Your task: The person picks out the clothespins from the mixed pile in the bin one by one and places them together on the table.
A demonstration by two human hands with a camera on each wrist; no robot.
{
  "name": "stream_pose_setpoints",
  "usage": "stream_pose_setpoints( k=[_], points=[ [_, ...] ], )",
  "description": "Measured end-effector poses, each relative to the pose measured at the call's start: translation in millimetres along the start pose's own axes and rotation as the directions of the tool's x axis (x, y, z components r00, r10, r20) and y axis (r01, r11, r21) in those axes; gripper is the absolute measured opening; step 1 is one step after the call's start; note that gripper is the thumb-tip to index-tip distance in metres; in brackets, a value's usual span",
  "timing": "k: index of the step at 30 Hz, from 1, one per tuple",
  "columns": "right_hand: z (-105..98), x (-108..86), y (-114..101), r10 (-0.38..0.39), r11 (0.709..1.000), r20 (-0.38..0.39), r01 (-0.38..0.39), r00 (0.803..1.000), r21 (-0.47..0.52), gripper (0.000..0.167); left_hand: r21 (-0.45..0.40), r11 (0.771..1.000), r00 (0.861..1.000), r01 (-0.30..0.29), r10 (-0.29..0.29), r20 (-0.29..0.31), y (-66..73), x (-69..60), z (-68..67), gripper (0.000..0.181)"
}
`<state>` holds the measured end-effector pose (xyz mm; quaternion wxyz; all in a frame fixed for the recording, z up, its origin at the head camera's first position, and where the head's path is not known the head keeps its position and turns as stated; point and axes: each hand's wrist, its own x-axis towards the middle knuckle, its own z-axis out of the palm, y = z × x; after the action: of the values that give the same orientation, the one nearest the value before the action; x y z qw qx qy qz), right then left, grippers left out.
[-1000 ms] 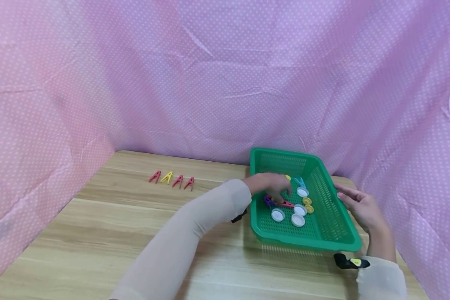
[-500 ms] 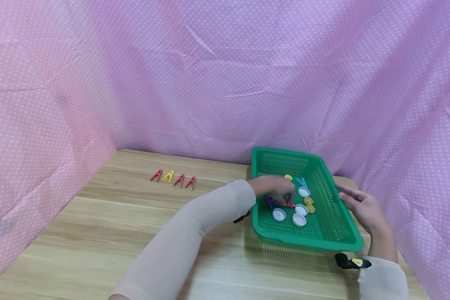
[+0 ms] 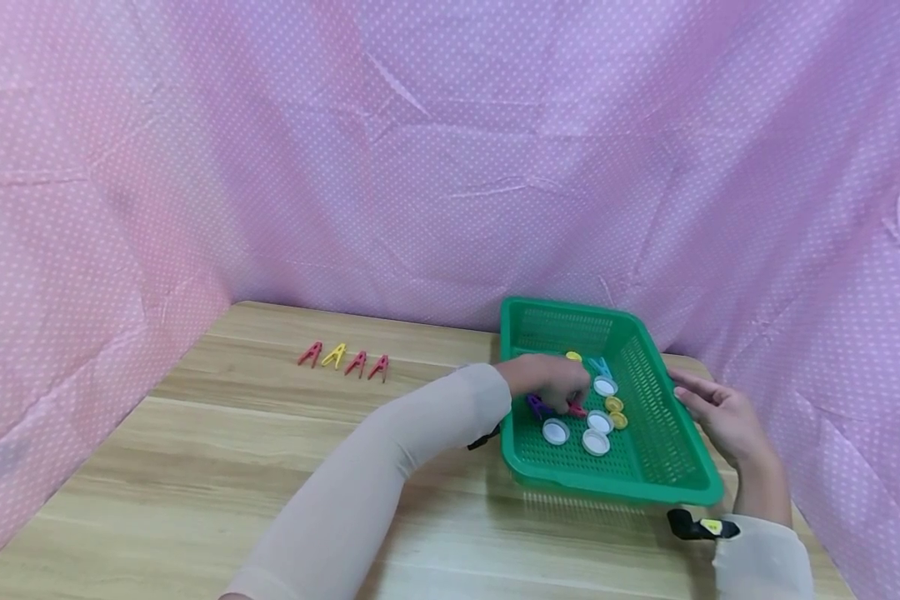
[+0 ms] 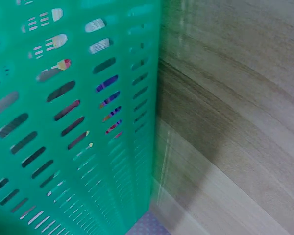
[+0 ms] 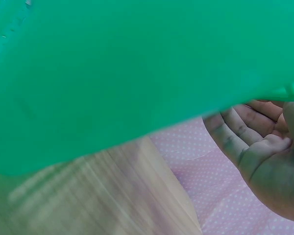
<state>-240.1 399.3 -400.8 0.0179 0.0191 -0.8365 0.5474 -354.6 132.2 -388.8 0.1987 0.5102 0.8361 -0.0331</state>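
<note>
In the head view my left hand [image 3: 558, 382] reaches down inside the green plastic basket [image 3: 615, 485], its fingers pinching a red clothespin [image 3: 577, 410] near the basket floor. A purple clothespin [image 3: 537, 407] lies just left of those fingers. White round lids [image 3: 596, 442] and small yellow caps [image 3: 618, 420] are spread to the right and front, and a light blue clothespin [image 3: 600, 367] lies farther back. Against the basket's right rim, from outside, rests my right hand [image 3: 727, 421]. Its fingers look fairly straight in the right wrist view, their tips partly hidden behind the green wall [image 5: 127, 73].
On the wooden table [image 3: 270, 467], left of the basket, red clothespins [image 3: 378, 367] and one yellow clothespin [image 3: 334, 356] stand in a row. A pink dotted cloth [image 3: 420, 183] hangs behind and along both sides.
Over the last second my left hand has shifted slightly right inside the basket, closing its fingers on the red clothespin. My right hand stays at the rim.
</note>
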Motion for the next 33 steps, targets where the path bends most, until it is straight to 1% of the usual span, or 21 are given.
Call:
stream_pose_setpoints(
  k=[4,8,10,12,16,18,20,23,25,30,33],
  points=[
    [0.2,-0.5,0.4,-0.003,1.0,-0.009,0.003,1.0,-0.029,0.06,-0.021,1.0,1.0,-0.001,0.0,-0.027,-1.3,-4.1,-1.5,0.006],
    [-0.1,-0.9,0.7,0.004,0.999,-0.013,-0.005,1.0,-0.049,0.061,-0.041,0.999,0.999,-0.002,0.0,-0.055,-2.7,-8.9,-4.3,0.007],
    [-0.1,-1.1,0.6,0.007,0.999,-0.01,-0.007,1.0,-0.041,0.061,-0.055,0.998,0.997,-0.003,-0.001,-0.074,-4.2,-11.8,-5.7,0.008],
    [-0.3,-1.1,0.9,0.002,1.0,-0.003,-0.002,1.0,-0.011,0.06,-0.059,0.998,0.995,-0.01,0.004,-0.1,-6.9,-14.5,-7.1,0.009],
    [-0.3,-1.0,1.2,-0.016,0.999,0.009,0.015,1.0,0.045,0.058,-0.063,0.997,0.987,-0.033,0.023,-0.159,-14.4,-19.5,-10.5,0.01],
    [-0.1,-1.3,1.4,-0.019,0.999,0.008,0.019,1.0,0.043,0.057,-0.064,0.997,0.98,-0.045,0.031,-0.194,-18.0,-22.9,-12.1,0.01],
    [0.0,-1.3,1.1,-0.014,1.0,0.003,0.014,1.0,0.018,0.058,-0.078,0.995,0.973,-0.055,0.036,-0.226,-21.6,-26.3,-13.8,0.011],
    [0.3,-1.3,0.7,-0.004,1.0,-0.001,0.004,1.0,-0.012,0.06,-0.094,0.993,0.96,-0.073,0.045,-0.275,-25.8,-32.7,-16.1,0.011],
    [0.2,-1.2,0.9,0.001,1.0,-0.002,-0.001,1.0,-0.016,0.061,-0.103,0.991,0.951,-0.082,0.047,-0.305,-28.5,-36.9,-17.3,0.011],
    [0.0,-1.1,0.8,-0.004,1.0,-0.002,0.004,1.0,-0.004,0.06,-0.138,0.987,0.927,-0.083,0.025,-0.375,-35.4,-51.1,-20.4,0.012],
    [0.4,-0.7,0.9,-0.006,1.0,0.001,0.006,1.0,0.007,0.06,-0.152,0.985,0.914,-0.083,0.015,-0.407,-41.3,-60.3,-21.2,0.013]
  ],
)
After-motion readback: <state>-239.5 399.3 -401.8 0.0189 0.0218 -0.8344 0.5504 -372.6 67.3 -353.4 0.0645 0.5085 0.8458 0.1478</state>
